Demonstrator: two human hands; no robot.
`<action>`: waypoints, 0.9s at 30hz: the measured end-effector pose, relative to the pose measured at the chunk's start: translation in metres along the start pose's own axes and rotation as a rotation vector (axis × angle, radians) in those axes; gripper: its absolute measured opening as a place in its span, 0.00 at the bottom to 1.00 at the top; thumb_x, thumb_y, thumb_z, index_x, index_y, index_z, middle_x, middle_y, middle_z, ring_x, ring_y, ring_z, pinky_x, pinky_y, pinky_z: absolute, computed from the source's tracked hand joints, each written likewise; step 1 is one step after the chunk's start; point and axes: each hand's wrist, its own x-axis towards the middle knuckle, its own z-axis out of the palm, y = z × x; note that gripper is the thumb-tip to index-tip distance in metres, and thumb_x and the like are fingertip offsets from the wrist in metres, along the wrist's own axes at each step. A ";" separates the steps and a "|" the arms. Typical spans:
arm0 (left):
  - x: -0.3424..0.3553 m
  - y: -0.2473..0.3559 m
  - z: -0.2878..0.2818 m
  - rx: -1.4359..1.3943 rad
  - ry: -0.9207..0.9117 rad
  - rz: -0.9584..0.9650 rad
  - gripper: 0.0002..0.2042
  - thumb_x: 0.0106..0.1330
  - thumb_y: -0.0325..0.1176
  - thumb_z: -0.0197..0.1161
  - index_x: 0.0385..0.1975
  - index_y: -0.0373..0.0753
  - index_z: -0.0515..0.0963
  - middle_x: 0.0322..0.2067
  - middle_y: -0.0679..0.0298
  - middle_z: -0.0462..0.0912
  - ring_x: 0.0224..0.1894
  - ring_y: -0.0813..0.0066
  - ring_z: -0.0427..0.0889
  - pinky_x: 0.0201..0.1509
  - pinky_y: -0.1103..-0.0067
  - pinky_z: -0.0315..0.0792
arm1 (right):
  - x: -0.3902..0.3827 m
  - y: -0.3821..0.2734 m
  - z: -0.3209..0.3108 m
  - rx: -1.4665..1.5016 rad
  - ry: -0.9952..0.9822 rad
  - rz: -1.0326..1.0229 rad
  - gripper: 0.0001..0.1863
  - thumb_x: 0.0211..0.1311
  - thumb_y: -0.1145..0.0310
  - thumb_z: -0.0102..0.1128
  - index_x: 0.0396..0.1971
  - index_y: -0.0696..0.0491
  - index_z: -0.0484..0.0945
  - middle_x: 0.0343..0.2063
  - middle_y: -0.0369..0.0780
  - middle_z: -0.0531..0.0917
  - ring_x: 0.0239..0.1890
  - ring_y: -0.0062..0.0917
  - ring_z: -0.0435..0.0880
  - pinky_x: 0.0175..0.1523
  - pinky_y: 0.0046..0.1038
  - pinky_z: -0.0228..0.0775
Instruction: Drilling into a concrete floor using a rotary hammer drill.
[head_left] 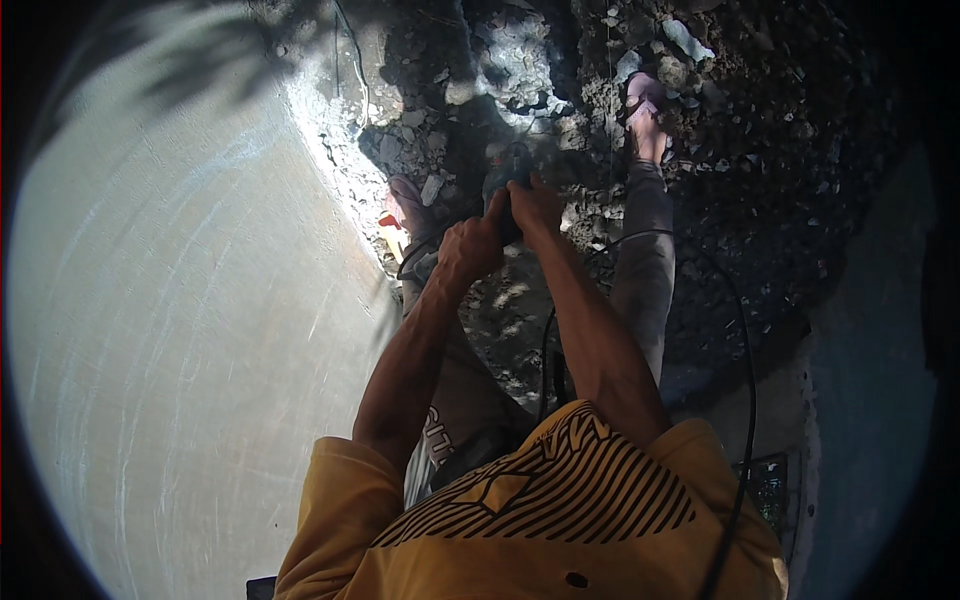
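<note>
Beyond the black-striped yellow cloth shirt [520, 555], the left hand [474, 247] and right hand [539, 208] are gripping, fingers curled closed, a dark, stubby handheld power tool [506, 172] between the feet [406, 203], with broken grey rubble [415, 130] lying beyond.

L side: lg. pale wall [200, 350], smooth finish, w/ long curved scratches [240, 150]; soft leaf-like shadows [170, 65] across upper pt. Ground [740, 220]: uneven, dark soil & broken rubble, w/ scattered pale chunks [686, 40], esp. toward top. Strong sunlight [328, 155] on strip where wall meets ground, upper L; smaller bright patches [515, 65] top ctr. R side of ground in deep shade. Far R: dull blue-grey surface [865, 400], prob. wall, poorly lit. Lower R: sm. dark framed opening or panel [770, 485], detail unclear.
</note>
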 end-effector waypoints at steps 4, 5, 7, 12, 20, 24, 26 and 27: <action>-0.002 -0.003 -0.010 -0.003 -0.031 -0.029 0.39 0.56 0.26 0.59 0.70 0.49 0.52 0.30 0.43 0.84 0.37 0.42 0.85 0.41 0.55 0.79 | -0.009 -0.010 0.000 0.103 -0.042 0.057 0.35 0.60 0.54 0.61 0.67 0.50 0.68 0.58 0.54 0.76 0.57 0.45 0.79 0.59 0.39 0.74; -0.003 -0.005 -0.010 0.009 -0.030 -0.031 0.39 0.56 0.26 0.59 0.71 0.48 0.53 0.30 0.43 0.84 0.37 0.43 0.86 0.41 0.56 0.79 | -0.012 -0.012 -0.001 0.118 -0.056 0.070 0.35 0.60 0.54 0.60 0.66 0.51 0.68 0.58 0.54 0.76 0.57 0.45 0.79 0.59 0.39 0.73; -0.003 -0.007 -0.009 0.017 -0.030 -0.031 0.39 0.56 0.26 0.60 0.71 0.48 0.53 0.29 0.43 0.84 0.37 0.43 0.86 0.42 0.56 0.79 | -0.014 -0.013 -0.002 0.128 -0.067 0.065 0.35 0.60 0.53 0.60 0.67 0.51 0.68 0.58 0.54 0.76 0.57 0.45 0.79 0.60 0.39 0.73; -0.002 -0.006 -0.007 0.021 -0.015 -0.010 0.40 0.55 0.26 0.60 0.71 0.48 0.53 0.29 0.43 0.84 0.36 0.43 0.86 0.42 0.57 0.79 | -0.011 -0.008 -0.002 0.119 -0.051 0.049 0.35 0.60 0.53 0.60 0.67 0.51 0.68 0.58 0.53 0.76 0.58 0.45 0.78 0.60 0.39 0.73; -0.002 -0.007 -0.019 0.083 -0.054 -0.006 0.40 0.55 0.26 0.61 0.70 0.49 0.53 0.29 0.44 0.85 0.35 0.43 0.86 0.41 0.57 0.80 | -0.016 -0.013 0.002 0.198 -0.064 0.116 0.35 0.60 0.53 0.60 0.66 0.52 0.68 0.57 0.54 0.76 0.56 0.45 0.80 0.58 0.38 0.73; -0.002 -0.005 -0.016 0.036 -0.009 0.054 0.39 0.55 0.25 0.60 0.70 0.50 0.54 0.28 0.45 0.85 0.34 0.43 0.86 0.38 0.57 0.80 | -0.007 -0.004 0.002 0.212 -0.044 0.076 0.35 0.60 0.54 0.61 0.66 0.52 0.68 0.58 0.53 0.76 0.56 0.45 0.79 0.58 0.39 0.73; -0.003 -0.011 -0.014 0.043 -0.017 0.026 0.39 0.56 0.28 0.61 0.70 0.51 0.53 0.28 0.44 0.84 0.35 0.42 0.85 0.38 0.55 0.78 | -0.017 -0.010 0.001 0.242 -0.046 0.117 0.35 0.60 0.55 0.61 0.66 0.51 0.68 0.58 0.52 0.76 0.57 0.44 0.79 0.59 0.39 0.73; -0.004 -0.013 -0.012 0.050 -0.022 0.007 0.39 0.57 0.30 0.62 0.70 0.52 0.52 0.29 0.44 0.84 0.36 0.40 0.84 0.39 0.53 0.77 | -0.021 -0.010 0.002 0.239 -0.052 0.120 0.35 0.60 0.55 0.61 0.66 0.51 0.68 0.58 0.52 0.76 0.57 0.44 0.79 0.59 0.39 0.73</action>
